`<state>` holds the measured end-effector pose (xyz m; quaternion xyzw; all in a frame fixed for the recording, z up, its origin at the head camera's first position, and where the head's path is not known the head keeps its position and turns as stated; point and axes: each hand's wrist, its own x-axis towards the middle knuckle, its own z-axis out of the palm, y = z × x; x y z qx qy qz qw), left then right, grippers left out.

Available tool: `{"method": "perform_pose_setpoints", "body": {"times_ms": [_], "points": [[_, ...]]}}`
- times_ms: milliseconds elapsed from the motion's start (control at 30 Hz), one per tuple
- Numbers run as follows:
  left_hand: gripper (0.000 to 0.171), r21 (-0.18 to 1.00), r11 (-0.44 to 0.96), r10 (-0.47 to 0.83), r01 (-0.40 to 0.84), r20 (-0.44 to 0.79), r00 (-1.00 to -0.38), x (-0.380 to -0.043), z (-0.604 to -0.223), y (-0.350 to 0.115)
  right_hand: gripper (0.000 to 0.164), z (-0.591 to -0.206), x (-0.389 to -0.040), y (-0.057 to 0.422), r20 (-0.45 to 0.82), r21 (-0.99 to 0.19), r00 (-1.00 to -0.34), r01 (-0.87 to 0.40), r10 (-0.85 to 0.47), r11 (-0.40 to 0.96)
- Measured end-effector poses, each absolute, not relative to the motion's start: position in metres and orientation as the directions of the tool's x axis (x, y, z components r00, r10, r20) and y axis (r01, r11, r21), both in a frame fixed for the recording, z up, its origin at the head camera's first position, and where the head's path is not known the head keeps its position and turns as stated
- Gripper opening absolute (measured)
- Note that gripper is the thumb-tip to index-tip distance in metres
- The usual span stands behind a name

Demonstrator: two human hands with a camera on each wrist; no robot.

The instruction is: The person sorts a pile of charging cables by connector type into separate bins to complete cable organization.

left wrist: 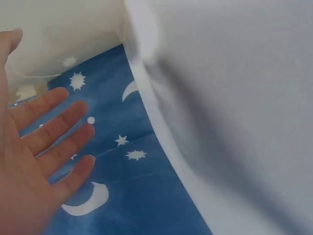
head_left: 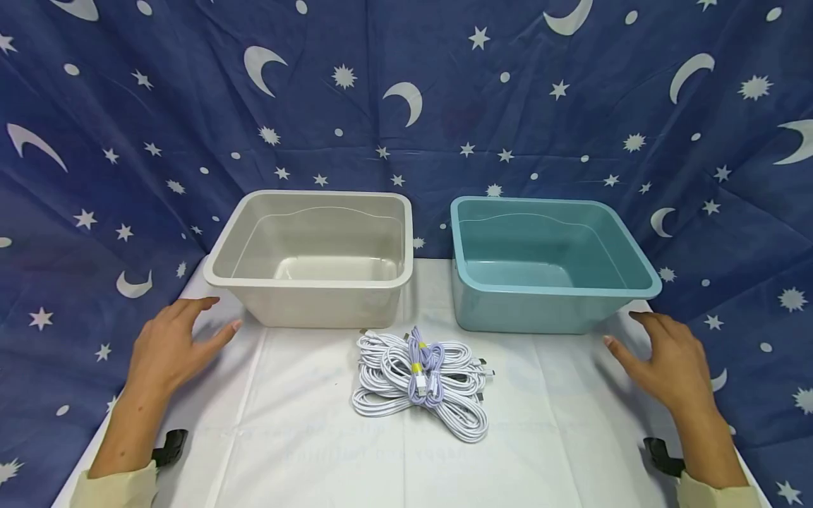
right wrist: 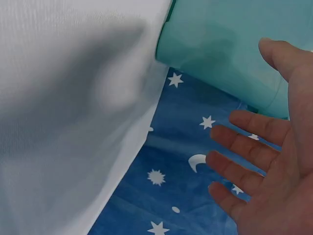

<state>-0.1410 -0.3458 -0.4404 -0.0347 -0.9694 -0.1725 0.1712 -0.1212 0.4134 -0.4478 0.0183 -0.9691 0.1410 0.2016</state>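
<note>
Between the hands, a pile of coiled white cables (head_left: 387, 381) lies on the white cloth. On top of it rests a lavender cable bundle (head_left: 435, 360) with yellow bands. Behind the pile stand a beige plastic bin (head_left: 317, 303) on the left and a teal plastic bin (head_left: 521, 310) on the right, both without contents. My left hand (head_left: 170, 346) hovers by the beige bin's front left corner, fingers spread and holding nothing. Near the teal bin's front right corner is my right hand (head_left: 670, 360), also spread; its bare palm shows in the right wrist view.
A white cloth (head_left: 305, 451) covers the table. Dark blue fabric (head_left: 444, 92) with moons and stars hangs behind and along both sides, close to the outer sides of the hands. Black wrist-worn devices (head_left: 170, 448) sit at both wrists.
</note>
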Motion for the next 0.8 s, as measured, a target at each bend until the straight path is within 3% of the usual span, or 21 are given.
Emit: {"method": "perform_pose_setpoints", "body": {"times_ms": [267, 800], "points": [[0.06, 0.333, 0.927, 0.043, 0.17, 0.355, -0.934, -0.131, -0.431, -0.336, 0.072, -0.439, -0.114, 0.401, 0.335, -0.242, -0.942, -0.08, 0.006, 0.967], [0.042, 0.321, 0.897, 0.164, 0.302, 0.394, -0.904, -0.113, -0.419, -0.3, 0.062, -0.426, -0.105, 0.369, 0.458, -0.203, -0.871, -0.293, -0.174, 0.934]]}}
